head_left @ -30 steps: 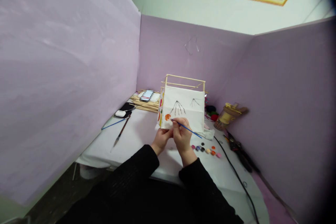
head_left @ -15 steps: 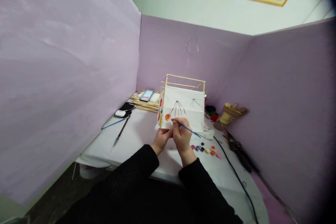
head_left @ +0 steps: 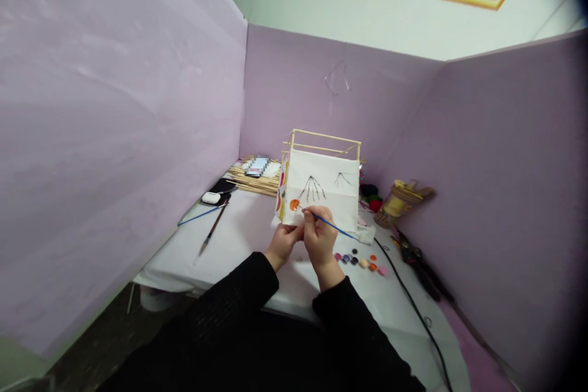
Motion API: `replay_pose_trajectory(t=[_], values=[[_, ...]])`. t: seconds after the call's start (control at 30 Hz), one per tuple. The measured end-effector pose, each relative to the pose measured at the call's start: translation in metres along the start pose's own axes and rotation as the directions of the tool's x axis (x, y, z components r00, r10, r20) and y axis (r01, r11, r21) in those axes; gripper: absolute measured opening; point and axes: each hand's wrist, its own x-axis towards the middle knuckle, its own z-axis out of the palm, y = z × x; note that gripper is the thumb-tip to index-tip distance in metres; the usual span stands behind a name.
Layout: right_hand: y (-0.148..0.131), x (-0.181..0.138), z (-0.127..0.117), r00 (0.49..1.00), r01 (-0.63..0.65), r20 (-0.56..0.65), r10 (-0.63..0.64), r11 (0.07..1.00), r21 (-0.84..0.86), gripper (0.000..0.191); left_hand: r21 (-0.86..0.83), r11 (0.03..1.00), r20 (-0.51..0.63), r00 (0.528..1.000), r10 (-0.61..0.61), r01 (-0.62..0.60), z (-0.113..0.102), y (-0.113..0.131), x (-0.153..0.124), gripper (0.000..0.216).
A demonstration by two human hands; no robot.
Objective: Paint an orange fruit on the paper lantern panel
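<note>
A paper lantern (head_left: 328, 193) on a wooden stick frame stands on the white table (head_left: 248, 239). Its near face carries black line drawings and an orange spot at the lower left. My right hand (head_left: 319, 242) pinches a thin blue paintbrush (head_left: 333, 225), whose tip touches the paper beside the orange spot. My left hand (head_left: 283, 244) is closed on the lantern's lower left corner and steadies it. Several small paint blobs (head_left: 361, 260) lie on the table just right of my right hand.
Two more brushes (head_left: 209, 226) and an earbud case (head_left: 211, 198) lie at the left. A bundle of bamboo sticks (head_left: 252, 184) is behind them. A wooden-lidded jar (head_left: 397, 202), dark tools (head_left: 416, 260) and a black cable (head_left: 413, 312) occupy the right. Purple partitions wall the table in.
Almost nothing moved. The brush handle shifted slightly in my right hand while its tip stays by the orange spot.
</note>
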Motion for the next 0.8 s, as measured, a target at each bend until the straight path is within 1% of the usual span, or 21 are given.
replay_pose_trajectory(t=[0.1,0.23,0.37,0.5,0.63,0.8], values=[[-0.0004,0.0,0.0,1.0,0.005,-0.015,-0.005,1.0,0.016,0.009,-0.002,1.0,0.009,1.0,-0.004,0.004,0.0002,0.0006,0.0,0.039],[0.0002,-0.0004,0.0008,1.0,0.001,0.008,-0.001,1.0,-0.008,0.009,-0.014,1.0,0.01,1.0,0.019,-0.018,-0.0002,-0.0006,0.0006,0.037],[0.0011,-0.0007,0.0012,1.0,-0.001,-0.02,0.001,1.0,0.011,0.009,-0.002,1.0,0.015,1.0,0.021,-0.021,-0.0012,-0.0029,0.0015,0.038],[0.001,-0.0005,0.001,1.0,-0.008,-0.003,0.008,1.0,-0.024,0.01,0.002,1.0,0.014,1.0,0.027,-0.027,-0.002,-0.0045,0.0019,0.038],[0.001,-0.0008,0.0013,1.0,-0.007,-0.026,0.007,1.0,-0.001,0.01,0.011,1.0,0.017,1.0,0.024,-0.025,-0.0023,-0.0042,0.0018,0.037],[0.0019,-0.0015,0.0017,1.0,-0.022,-0.018,0.021,0.999,-0.039,0.01,0.004,1.0,0.01,1.0,0.013,-0.013,-0.0012,-0.0032,0.0012,0.04]])
